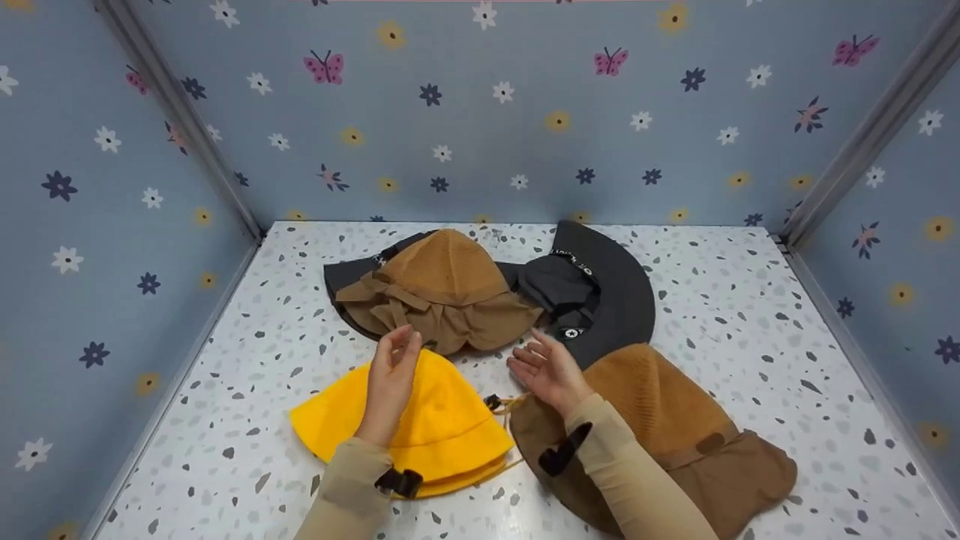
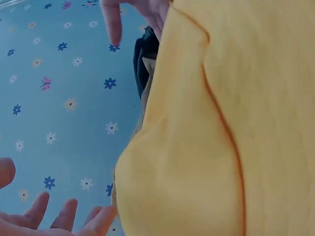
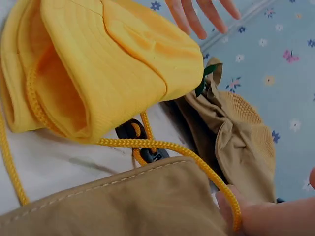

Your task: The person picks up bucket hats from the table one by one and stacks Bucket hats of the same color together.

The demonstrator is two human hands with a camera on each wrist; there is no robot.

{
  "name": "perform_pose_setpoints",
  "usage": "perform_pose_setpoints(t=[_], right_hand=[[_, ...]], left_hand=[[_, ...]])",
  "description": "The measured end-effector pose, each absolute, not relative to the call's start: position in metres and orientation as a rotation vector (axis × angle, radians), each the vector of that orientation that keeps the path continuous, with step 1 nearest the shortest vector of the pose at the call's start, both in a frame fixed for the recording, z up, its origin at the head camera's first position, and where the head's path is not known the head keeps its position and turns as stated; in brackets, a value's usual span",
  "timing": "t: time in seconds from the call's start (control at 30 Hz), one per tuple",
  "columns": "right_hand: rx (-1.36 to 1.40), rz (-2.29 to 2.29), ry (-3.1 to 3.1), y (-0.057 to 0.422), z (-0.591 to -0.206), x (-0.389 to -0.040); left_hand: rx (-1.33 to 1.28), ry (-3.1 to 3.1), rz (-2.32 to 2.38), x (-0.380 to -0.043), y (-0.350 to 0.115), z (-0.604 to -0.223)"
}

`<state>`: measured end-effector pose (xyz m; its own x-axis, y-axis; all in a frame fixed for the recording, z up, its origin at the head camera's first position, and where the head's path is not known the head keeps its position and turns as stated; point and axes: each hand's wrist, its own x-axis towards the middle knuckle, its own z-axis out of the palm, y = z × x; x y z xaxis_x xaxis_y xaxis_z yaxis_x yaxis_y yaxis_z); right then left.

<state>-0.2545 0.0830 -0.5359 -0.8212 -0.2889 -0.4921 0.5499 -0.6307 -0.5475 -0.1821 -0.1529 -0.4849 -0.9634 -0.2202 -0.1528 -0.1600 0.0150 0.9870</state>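
Observation:
My left hand (image 1: 391, 386) is held over a yellow bucket hat (image 1: 450, 409), fingers loosely bent with nothing between them. In the left wrist view the hat's yellow cloth (image 2: 182, 162) fills the right side, beside my fingers. My right hand (image 1: 553, 373) hovers with relaxed fingers between the yellow hat and a brown hat with a tan corduroy crown (image 1: 667, 397); its palm faces the left hand. A yellow cord (image 3: 177, 147) with a black toggle (image 3: 157, 156) runs from the yellow hat and overlaps a right fingertip in the right wrist view. A green tip (image 3: 206, 78) shows at the yellow crown.
Farther back, another brown hat with a tan crown (image 1: 450, 270) lies partly over a dark hat (image 1: 337, 277). Right of it sits a black wide-brimmed hat (image 1: 626, 292) with white lettering. Flowered panels (image 1: 480, 150) enclose the speckled white table (image 1: 765, 337) at the back and sides.

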Motion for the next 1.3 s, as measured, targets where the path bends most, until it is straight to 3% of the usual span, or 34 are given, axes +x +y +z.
perform_pose_setpoints(t=[0.3,0.8,1.3], right_hand=[[0.617,-2.547,0.823,0.073,-0.541,-0.269],[0.524,-2.558,0.804,0.064,-0.543,-0.273],[0.607,-2.64,0.764,0.06,-0.536,-0.27]], left_hand=[[0.498,-1.713,-2.663,-0.187,-0.131,-0.485],[0.552,-1.544,-2.881,-0.191,-0.125,-0.495],[0.537,-1.548,-3.035,-0.2,-0.117,-0.506]])
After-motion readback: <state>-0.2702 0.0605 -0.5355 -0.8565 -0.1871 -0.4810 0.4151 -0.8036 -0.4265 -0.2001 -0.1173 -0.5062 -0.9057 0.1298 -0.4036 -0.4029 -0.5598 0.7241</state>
